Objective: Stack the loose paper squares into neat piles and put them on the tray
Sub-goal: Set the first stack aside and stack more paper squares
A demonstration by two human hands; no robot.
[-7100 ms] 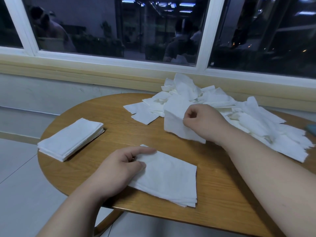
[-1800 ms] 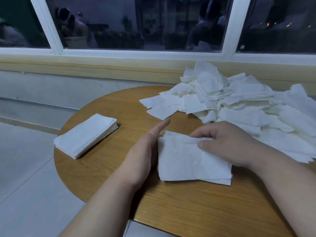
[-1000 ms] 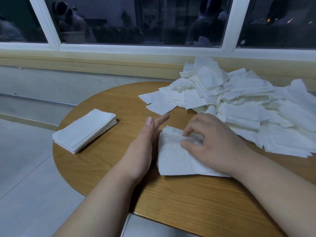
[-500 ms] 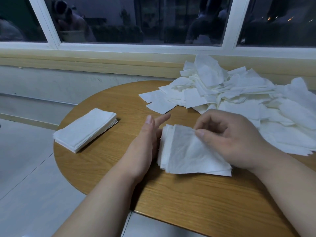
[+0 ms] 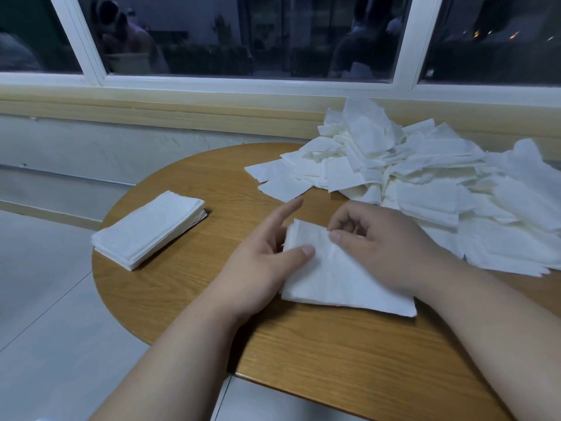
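pile (image 5: 340, 284) on table (image 5: 334, 360) | left grip (image 5: 264, 256) relaxed, thumb resting on it | right grip (image 5: 382, 241) pinching its far edge

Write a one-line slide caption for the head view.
Left hand rests on, right hand pinches, a small paper pile on a wooden table; neat stack left, loose heap behind.

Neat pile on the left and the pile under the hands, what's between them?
Head view: bare table top, then the left hand touching the handled pile. Nothing else up to the neat pile.
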